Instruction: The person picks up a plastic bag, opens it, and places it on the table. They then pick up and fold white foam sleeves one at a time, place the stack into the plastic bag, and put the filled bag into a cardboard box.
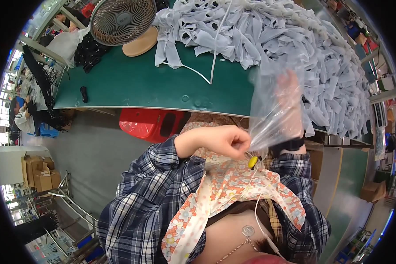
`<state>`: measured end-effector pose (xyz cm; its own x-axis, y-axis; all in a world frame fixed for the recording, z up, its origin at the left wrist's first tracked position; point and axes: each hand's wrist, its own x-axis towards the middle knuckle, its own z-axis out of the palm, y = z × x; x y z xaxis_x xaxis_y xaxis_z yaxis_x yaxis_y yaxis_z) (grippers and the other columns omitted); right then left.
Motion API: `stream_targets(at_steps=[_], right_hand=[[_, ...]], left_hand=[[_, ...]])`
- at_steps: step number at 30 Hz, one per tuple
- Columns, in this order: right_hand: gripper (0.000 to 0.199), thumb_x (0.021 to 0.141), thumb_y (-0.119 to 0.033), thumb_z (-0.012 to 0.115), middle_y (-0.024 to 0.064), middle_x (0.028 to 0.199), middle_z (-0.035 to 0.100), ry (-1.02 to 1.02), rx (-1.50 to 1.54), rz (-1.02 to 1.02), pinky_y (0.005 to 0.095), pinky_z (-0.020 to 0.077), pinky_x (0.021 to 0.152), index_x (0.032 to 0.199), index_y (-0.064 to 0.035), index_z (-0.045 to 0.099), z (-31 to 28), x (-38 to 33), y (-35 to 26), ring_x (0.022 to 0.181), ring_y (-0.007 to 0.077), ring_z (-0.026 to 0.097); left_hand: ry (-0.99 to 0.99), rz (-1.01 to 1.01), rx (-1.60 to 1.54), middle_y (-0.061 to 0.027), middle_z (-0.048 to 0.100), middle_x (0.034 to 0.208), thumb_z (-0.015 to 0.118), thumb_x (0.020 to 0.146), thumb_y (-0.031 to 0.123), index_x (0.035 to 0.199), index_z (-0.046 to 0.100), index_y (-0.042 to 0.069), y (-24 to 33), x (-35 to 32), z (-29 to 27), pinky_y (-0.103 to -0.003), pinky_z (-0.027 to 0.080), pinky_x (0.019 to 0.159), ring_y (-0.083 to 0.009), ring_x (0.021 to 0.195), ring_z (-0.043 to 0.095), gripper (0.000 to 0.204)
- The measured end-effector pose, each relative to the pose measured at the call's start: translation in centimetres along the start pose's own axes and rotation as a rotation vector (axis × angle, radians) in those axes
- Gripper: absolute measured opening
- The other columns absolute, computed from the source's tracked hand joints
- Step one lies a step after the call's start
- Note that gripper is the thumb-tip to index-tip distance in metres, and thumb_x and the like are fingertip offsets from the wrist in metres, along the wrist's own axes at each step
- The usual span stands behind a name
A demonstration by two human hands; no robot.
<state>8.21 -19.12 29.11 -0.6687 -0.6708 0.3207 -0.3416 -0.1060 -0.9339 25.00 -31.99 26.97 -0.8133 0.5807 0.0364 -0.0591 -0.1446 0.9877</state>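
Observation:
My left hand (229, 141) is closed, its fingertips pinching the lower edge of a clear plastic bag (264, 125) over my lap. The bag rises from there above the near edge of the table. Through its film my right hand (287, 90) shows, somewhat blurred, with fingers stretched out toward the far side; it looks to be inside the bag. A black band sits around the right wrist. Just below the bag hangs a small yellow piece (253, 162) on a white cord, against my floral apron (226, 182).
A large heap of pale translucent wrapped pieces (321, 83) covers the right and back of the green table (132, 83). A round fan (123, 20), a white cable (213, 57) and a small black cable bundle (84, 94) are there too. A red stool (147, 124) stands under the table edge.

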Motion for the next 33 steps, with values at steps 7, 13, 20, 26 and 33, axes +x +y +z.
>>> stream_targets(at_steps=[7, 13, 20, 26, 33], right_hand=[[0.056, 0.089, -0.051, 0.042, 0.0196, 0.145, 0.017, -0.241, 1.261, 0.121, 0.0661, 0.0317, 0.094, 0.139, -0.0427, 0.019, 2.7, 0.9, 1.0, 0.132, 0.0367, 0.023], [0.059, 0.088, -0.054, 0.042, 0.0219, 0.144, 0.019, -0.68, 1.665, 0.72, 0.0683, 0.0323, 0.09, 0.14, -0.0374, 0.02, 10.4, -0.9, 2.6, 0.133, 0.0363, 0.022], [0.055, 0.093, -0.033, 0.045, 0.0215, 0.132, 0.039, -0.86, 1.073, 0.89, 0.0461, 0.0427, 0.094, 0.138, -0.0079, 0.027, 13.3, -1.6, 6.4, 0.122, 0.0313, 0.042], [0.038, 0.092, -0.016, 0.047, 0.0178, 0.112, 0.057, -0.895, 0.919, 1.134, 0.0375, 0.0479, 0.089, 0.125, 0.0027, 0.042, 13.3, -2.2, 8.7, 0.102, 0.0262, 0.059], [0.022, 0.09, -0.011, 0.047, 0.0122, 0.097, 0.061, -0.401, 0.748, 0.98, 0.03, 0.0504, 0.074, 0.107, -0.0004, 0.054, 8.7, 0.5, 10.6, 0.086, 0.0203, 0.062]], left_hand=[[0.405, 0.106, -0.352, -0.0086, 0.058, 0.101, 0.063, 0.084, 0.034, 0.11, 0.052, 0.002, -5.0, -5.5, -3.0, -0.03, 0.048, 0.077, -0.0181, 0.087, 0.059, 0.043], [1.029, 0.314, -0.649, -0.0122, 0.054, 0.115, 0.059, 0.086, 0.031, 0.127, 0.04, 0.002, -5.6, -8.1, -2.4, -0.037, 0.049, 0.085, -0.0242, 0.103, 0.057, 0.054], [1.632, 0.248, -0.525, -0.0069, 0.059, 0.098, 0.055, 0.088, 0.016, 0.11, 0.052, 0.004, -5.0, -20.2, -5.4, -0.033, 0.051, 0.071, -0.0188, 0.081, 0.059, 0.026], [1.727, -0.257, -0.319, -0.0091, 0.058, 0.094, 0.055, 0.086, 0.012, 0.107, 0.055, 0.001, -7.1, -38.0, -16.8, -0.033, 0.047, 0.063, -0.021, 0.081, 0.057, 0.024], [2.11, -0.096, -0.445, -0.0145, 0.053, 0.099, 0.057, 0.085, 0.02, 0.115, 0.049, -0.002, -5.5, -35.9, -24.6, -0.034, 0.046, 0.068, -0.0235, 0.091, 0.054, 0.038]])
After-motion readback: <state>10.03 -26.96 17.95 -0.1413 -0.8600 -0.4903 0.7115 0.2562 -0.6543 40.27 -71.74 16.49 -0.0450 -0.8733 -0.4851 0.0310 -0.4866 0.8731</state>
